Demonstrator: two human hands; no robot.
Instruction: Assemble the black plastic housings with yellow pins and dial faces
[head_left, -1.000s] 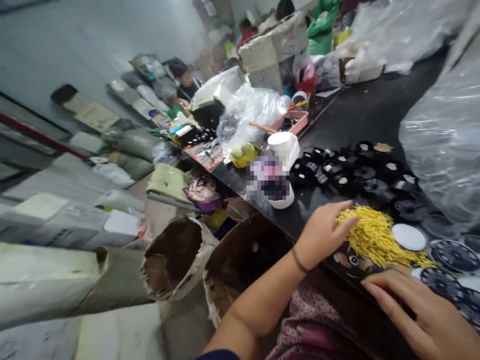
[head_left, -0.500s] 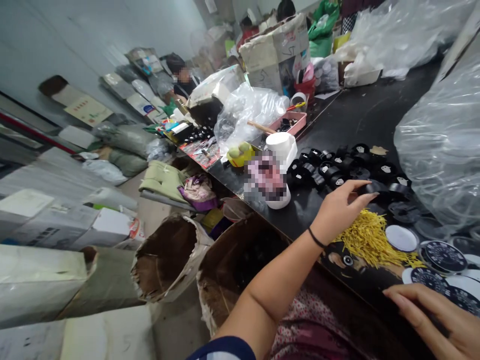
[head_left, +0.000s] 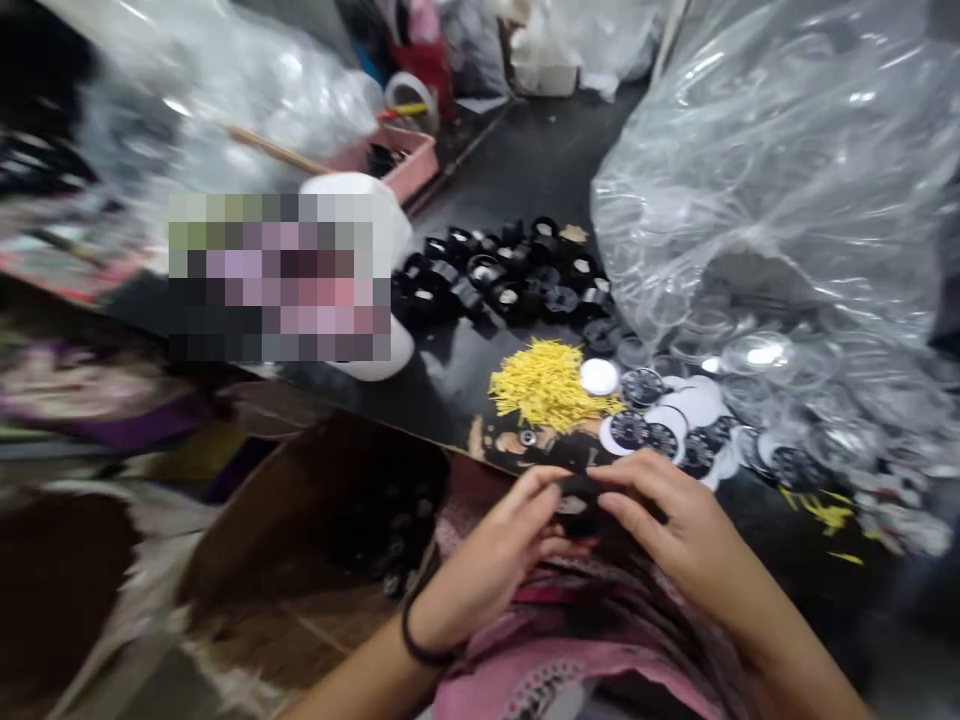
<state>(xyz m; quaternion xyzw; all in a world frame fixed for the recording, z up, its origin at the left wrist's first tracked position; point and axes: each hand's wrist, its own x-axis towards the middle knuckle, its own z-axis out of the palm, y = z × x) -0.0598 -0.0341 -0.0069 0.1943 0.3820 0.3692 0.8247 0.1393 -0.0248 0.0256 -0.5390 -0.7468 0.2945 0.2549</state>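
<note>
My left hand (head_left: 510,535) is closed round the left side of a small black round case (head_left: 576,508) with a pale mark on it. At its right side, the thumb and forefinger of my right hand (head_left: 667,505) pinch its rim. The case is held over my lap, just off the table edge, and motion blurs its details. Beyond the hands lies a pile of thin yellow pointers (head_left: 540,385). Beside it are a white disc (head_left: 600,376) and several black dial faces (head_left: 628,430). More black round cases (head_left: 506,270) cluster farther back.
A large clear plastic bag (head_left: 750,150) and clear round covers (head_left: 765,352) occupy the right of the black table (head_left: 442,370). White tubs (head_left: 386,365) and a pink tray (head_left: 420,165) stand left. An open cardboard box (head_left: 262,560) sits below the edge.
My left hand has come back from the black cases with one of them to in front of my body. My right hand has met it there. The view has turned right and down.
</note>
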